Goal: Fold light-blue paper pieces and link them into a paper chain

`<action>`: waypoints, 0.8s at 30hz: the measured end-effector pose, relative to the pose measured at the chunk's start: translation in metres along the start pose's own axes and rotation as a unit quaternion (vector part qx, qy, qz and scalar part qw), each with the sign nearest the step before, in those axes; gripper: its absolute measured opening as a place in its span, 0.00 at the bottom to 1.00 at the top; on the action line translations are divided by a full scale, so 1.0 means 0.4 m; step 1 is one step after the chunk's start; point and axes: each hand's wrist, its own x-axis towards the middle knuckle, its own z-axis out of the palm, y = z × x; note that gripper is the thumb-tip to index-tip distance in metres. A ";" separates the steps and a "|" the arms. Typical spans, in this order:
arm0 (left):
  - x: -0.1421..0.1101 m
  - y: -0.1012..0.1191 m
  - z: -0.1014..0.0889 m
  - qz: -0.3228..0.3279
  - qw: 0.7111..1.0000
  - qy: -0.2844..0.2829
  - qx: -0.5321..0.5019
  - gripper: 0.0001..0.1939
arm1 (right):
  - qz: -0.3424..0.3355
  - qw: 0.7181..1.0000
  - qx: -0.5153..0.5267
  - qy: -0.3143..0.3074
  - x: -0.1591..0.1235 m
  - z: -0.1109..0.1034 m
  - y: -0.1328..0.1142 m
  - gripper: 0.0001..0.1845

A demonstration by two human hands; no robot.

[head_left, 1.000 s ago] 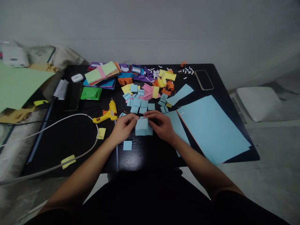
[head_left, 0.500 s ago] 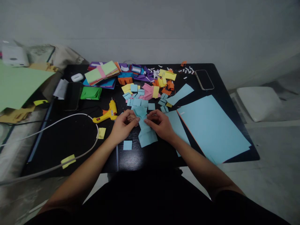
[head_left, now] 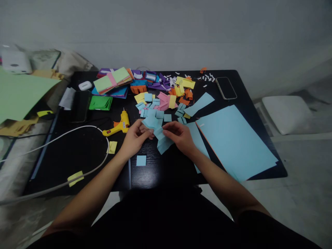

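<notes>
A creased strip of light blue paper (head_left: 162, 139) slants between my two hands above the black table. My left hand (head_left: 136, 136) pinches its upper left part with the thumb on top. On the other side, my right hand (head_left: 179, 135) grips the strip's right edge between thumb and fingers. Just beyond the fingertips lies a cluster of small folded light blue paper pieces (head_left: 160, 114). A single blue paper square (head_left: 141, 160) rests on the table nearer to me, below my left hand.
A yellow glue gun (head_left: 121, 123) lies left of my left hand, near a white cable (head_left: 107, 152). Large blue sheets (head_left: 233, 141) cover the table's right side. A phone (head_left: 226, 88) is at the back right; pink paper pieces (head_left: 164, 101) and other coloured scraps lie behind.
The blue strip, folded up compactly a second ago, has been opened out lengthwise. Since then it has tilted, its lower end swinging up towards my right hand.
</notes>
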 end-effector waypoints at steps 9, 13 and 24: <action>0.005 0.001 0.003 0.005 1.000 0.013 0.003 0.19 | 0.010 1.000 -0.018 -0.002 0.001 0.002 0.001 0.11; 0.007 0.002 -0.006 -0.006 0.999 0.033 0.025 0.19 | 0.016 1.000 -0.026 -0.006 0.000 0.002 0.000 0.10; -0.001 0.009 -0.003 -0.037 0.995 0.030 0.083 0.19 | -0.017 0.998 -0.060 -0.020 -0.010 0.011 0.006 0.08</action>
